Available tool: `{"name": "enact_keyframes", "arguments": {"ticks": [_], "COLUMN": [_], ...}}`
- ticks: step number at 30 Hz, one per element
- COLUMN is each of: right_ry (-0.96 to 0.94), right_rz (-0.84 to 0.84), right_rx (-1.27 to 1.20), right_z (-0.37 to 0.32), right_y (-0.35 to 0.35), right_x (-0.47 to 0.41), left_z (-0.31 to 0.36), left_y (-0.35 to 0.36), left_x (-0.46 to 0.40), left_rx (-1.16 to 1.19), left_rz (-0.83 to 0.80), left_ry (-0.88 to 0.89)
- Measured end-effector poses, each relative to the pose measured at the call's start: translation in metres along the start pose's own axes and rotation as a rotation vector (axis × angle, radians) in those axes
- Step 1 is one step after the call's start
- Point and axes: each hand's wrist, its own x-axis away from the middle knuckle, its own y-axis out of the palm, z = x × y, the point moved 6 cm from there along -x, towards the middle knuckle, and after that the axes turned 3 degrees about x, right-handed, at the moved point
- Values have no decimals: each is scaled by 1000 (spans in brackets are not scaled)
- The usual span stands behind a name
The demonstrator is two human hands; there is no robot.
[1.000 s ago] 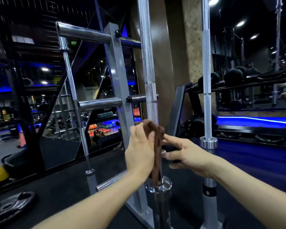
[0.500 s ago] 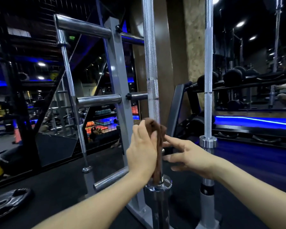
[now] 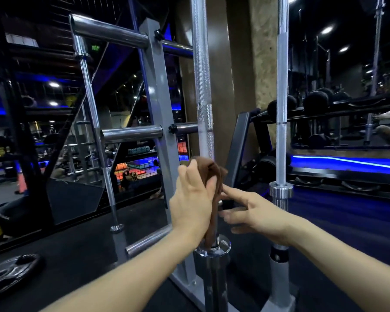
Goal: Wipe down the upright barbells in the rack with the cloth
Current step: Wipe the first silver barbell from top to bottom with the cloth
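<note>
Left hand (image 3: 193, 204) grip wraps brown fabric cloth (image 3: 213, 176) around upright knurled chrome barbell (image 3: 203, 86), just above its collar. Right hand (image 3: 257, 216), fingers straight, touches cloth from opposite side, holding nothing.

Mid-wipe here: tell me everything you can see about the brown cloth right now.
The brown cloth looks like soft fabric, bunched at the top and hanging in a narrow folded strip. It is wrapped against the lower shaft of the near upright knurled steel barbell, its bottom end reaching the bar's chrome collar. The left hand presses it to the bar; the right hand touches it with extended fingertips from the other side.
</note>
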Motion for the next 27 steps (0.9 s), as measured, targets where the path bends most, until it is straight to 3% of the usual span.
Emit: {"name": "enact_keyframes", "arguments": {"ticks": [2, 9, 18, 24, 27], "right_ry": [22, 31, -15, 13, 2], "right_rz": [-9, -65, -45, -14, -2], "right_rx": [-46, 63, -6, -82, -93], "right_z": [10, 9, 29, 31, 34], "right_y": [5, 1, 17, 11, 10], "right_x": [5, 7, 5, 3, 2], "left_z": [-1, 31, -14, 7, 2], "left_y": [-4, -38, 6, -19, -11], "left_x": [3, -74, 24, -40, -32], "left_rx": [12, 119, 116, 192, 206], "left_rz": [-17, 203, -43, 130, 112], "left_ry": [-20, 29, -3, 5, 34]}}
